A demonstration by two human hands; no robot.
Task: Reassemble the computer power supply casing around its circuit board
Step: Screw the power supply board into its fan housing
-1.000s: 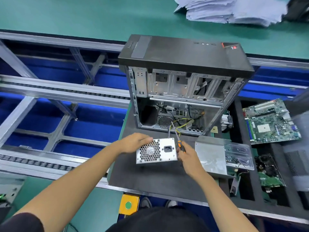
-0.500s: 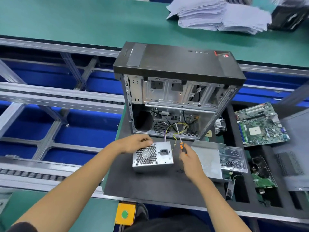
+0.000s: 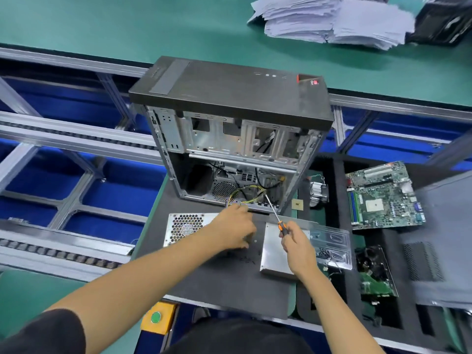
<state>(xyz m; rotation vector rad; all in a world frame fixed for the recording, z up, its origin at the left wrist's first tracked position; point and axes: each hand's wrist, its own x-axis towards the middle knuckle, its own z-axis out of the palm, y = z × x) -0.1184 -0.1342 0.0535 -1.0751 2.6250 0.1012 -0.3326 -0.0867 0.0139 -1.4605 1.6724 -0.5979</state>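
power supply [image 3: 186, 227]: silver metal box with a honeycomb fan grille, lay on the dark foam mat [image 3: 204, 274] left of centre, just in front of the open computer case [image 3: 229, 129]; its right part was hidden under the left hand.

left hand [image 3: 233, 229]: arm reached forward across the mat, palm down, fingers loosely bent over the right end of the power supply, fingertips near the bundle of yellow and black wires [image 3: 245, 196] at the case's lower edge. whether it gripped anything could not be told.

computer case: stood upright with its side open, black panel on top; a small red badge at the panel's right corner, lettering too blurred to read.

screwdriver [image 3: 274, 215]: orange and black handle, thin shaft pointed up and left toward the case.

right hand [image 3: 297, 245]: fingers curled round the screwdriver handle, held above a flat silver cover [image 3: 274, 256] lying on the mat.

circuit board [image 3: 383, 195]: green, far right, in a foam tray; no readable print.

paper stack [image 3: 332, 19]: on the green table [image 3: 127, 29] beyond.
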